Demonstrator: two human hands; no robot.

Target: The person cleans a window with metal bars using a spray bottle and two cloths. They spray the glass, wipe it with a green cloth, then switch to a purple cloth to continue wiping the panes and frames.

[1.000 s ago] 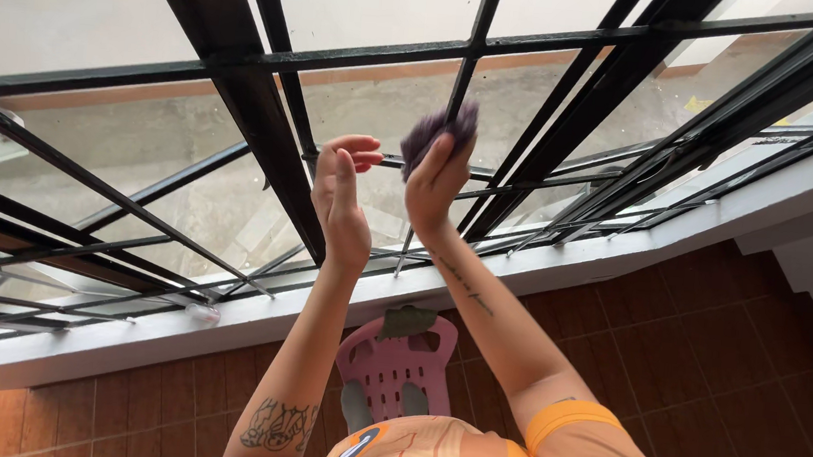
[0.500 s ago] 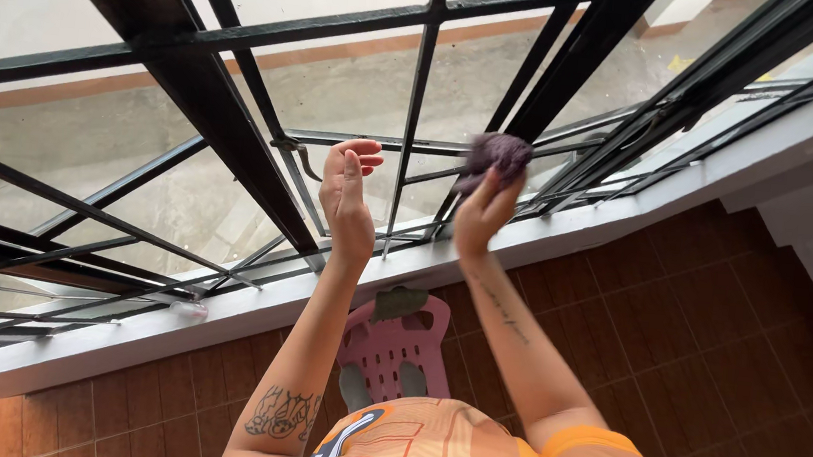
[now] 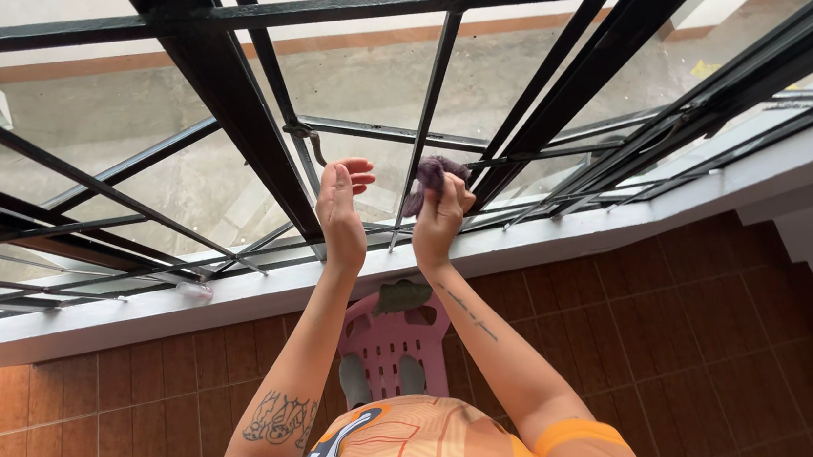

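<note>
My right hand grips a bunched purple cloth and presses it against a thin black vertical bar of the window grille. My left hand is raised just to the left of it, fingers together and curled at the tips, holding nothing, close to a black latch hook on the frame. Both forearms reach up from an orange shirt at the bottom edge.
Black metal window frames and bars fill the upper view, above a white sill. A pink plastic chair with a dark green rag on its back stands below my arms. Brown wall tiles lie under the sill.
My right hand swung the purple cloth right to a thicker bar, then came back left and lower onto the thin vertical bar. The left hand stayed nearly still.
</note>
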